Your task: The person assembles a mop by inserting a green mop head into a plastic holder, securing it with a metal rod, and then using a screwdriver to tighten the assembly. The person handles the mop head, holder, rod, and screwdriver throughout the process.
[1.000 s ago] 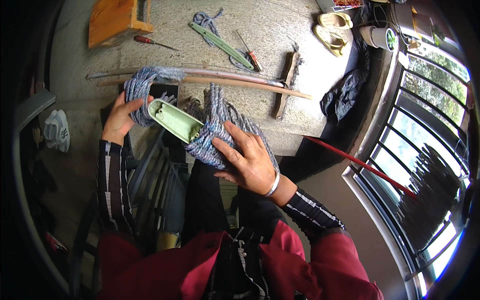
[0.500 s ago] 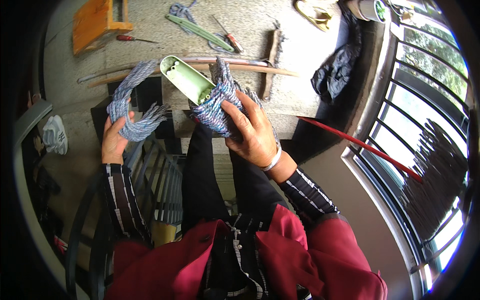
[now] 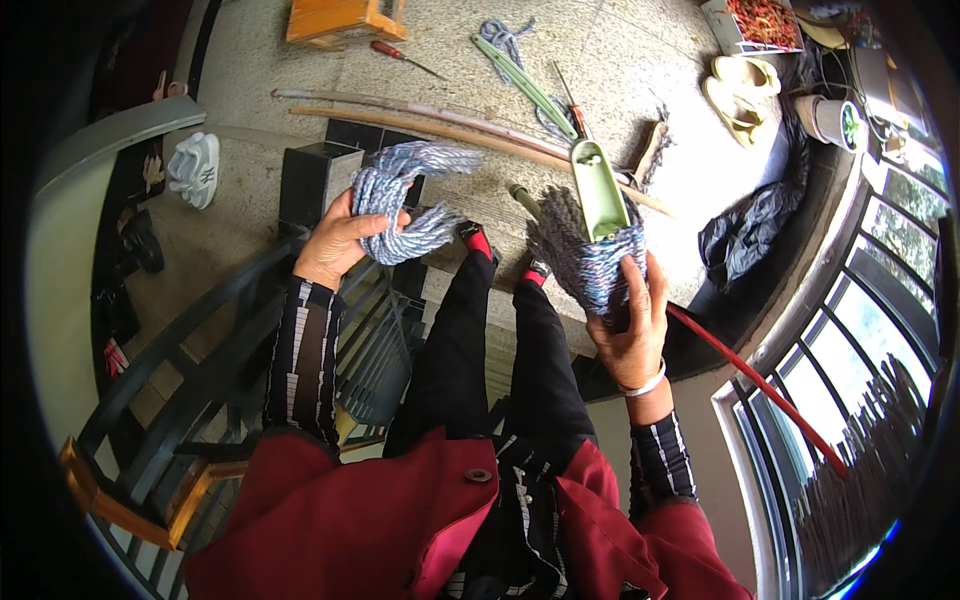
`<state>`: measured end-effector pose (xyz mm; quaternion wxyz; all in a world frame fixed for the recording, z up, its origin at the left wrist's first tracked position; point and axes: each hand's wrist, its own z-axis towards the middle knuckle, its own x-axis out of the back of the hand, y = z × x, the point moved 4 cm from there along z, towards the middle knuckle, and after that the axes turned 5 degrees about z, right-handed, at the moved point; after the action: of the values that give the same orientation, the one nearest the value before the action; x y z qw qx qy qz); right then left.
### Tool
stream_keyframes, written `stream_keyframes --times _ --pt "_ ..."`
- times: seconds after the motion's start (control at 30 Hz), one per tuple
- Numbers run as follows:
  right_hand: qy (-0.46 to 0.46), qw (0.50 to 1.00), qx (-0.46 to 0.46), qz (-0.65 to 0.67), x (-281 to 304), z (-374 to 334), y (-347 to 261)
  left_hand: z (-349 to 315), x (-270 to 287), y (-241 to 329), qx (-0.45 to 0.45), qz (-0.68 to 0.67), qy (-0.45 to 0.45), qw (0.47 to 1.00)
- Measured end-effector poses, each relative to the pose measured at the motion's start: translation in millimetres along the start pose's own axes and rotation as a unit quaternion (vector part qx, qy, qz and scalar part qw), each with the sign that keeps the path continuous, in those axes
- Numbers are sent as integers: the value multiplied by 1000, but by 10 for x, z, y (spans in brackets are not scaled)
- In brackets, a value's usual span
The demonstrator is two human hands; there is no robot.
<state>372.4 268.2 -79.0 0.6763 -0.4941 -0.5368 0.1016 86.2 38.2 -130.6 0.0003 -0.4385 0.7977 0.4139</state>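
From afar I judge the yarn bundle (image 3: 378, 212) soft, light, best held at the bend my left hand (image 3: 335, 243) clasps; my right hand (image 3: 632, 342), partly hidden, seems clamped on the yarn-wrapped green holder (image 3: 601, 200).

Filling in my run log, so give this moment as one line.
left hand: holds yarn bundle | right hand: grips second yarn bundle, green tray protruding | floor: green strip, sandals

Blue-grey flecked yarn bundle (image 3: 378, 188); pale green holder (image 3: 600, 198); dark-red jacket (image 3: 400, 505)
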Motion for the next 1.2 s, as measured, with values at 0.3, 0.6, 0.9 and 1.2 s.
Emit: stream_keyframes --times 0.3,0.6,0.9,1.2 --pt "36 998 -30 34 -235 275 164 18 122 128 -45 -12 -2 999" --pt "44 998 -27 25 -631 494 133 99 669 172 -44 -11 36 998" --pt "21 999 -21 24 -823 476 -67 163 1038 -122 -32 -113 10 993" --pt "-10 999 25 -21 -725 469 -165 -13 1296 -162 -145 -166 -1 975"
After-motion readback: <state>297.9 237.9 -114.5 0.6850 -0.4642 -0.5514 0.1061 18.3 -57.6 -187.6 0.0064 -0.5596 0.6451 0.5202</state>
